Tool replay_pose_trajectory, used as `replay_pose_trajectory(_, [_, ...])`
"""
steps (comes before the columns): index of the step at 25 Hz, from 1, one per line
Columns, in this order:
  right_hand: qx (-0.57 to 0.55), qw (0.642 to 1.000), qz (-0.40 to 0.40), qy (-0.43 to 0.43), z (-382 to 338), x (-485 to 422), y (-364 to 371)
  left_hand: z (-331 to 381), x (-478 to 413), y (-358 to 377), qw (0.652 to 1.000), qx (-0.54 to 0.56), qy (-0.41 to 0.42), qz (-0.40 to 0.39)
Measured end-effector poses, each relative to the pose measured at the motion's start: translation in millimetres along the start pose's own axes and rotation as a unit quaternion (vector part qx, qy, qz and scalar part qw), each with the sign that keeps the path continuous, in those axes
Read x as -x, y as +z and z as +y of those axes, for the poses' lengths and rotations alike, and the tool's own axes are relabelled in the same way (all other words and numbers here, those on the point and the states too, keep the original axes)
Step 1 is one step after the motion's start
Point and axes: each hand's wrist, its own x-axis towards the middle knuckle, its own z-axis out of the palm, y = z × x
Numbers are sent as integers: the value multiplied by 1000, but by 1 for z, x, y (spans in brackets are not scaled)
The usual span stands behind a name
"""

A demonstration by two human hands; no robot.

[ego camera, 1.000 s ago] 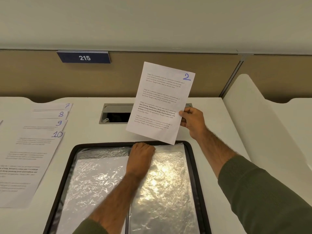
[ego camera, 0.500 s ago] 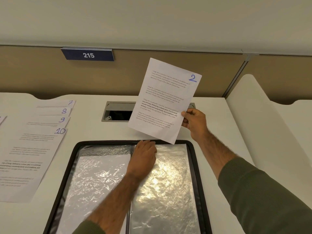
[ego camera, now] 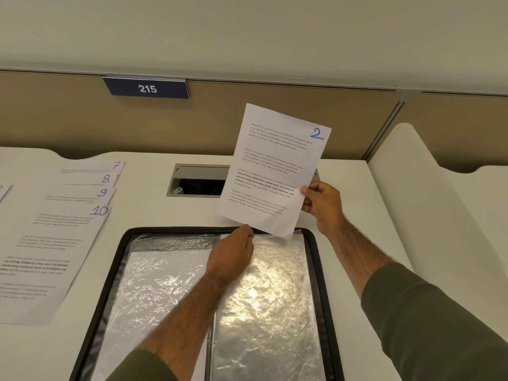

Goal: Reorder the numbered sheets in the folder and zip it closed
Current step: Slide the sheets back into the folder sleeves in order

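Sheet [ego camera: 275,171] white, printed, marked blue 2.

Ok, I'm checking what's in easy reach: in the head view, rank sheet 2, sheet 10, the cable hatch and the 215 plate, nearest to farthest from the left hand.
1. Sheet 2, its lower edge at the fingertips of the left hand.
2. Cable hatch, straight ahead, farther back.
3. Sheet 10, off to the left.
4. 215 plate, high at the back.
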Motion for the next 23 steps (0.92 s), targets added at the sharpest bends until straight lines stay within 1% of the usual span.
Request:
replay_pose_trajectory(7, [-30,998,35,-37,-20,-5,-4,-2,-2,-4,999,29,-17,-35])
replay_pose_trajectory(11, [-40,997,43,-44,-28,-9,5,-1,3,-4,1000,26,0,-7])
replay_pose_trajectory(14, [-38,998,26,-42,-23,-6,14,0,5,-5,1000,18,20,7])
replay_pose_trajectory(23, [-46,998,32,-6,3,-1,24,-4,4,-9,999,29,4,20])
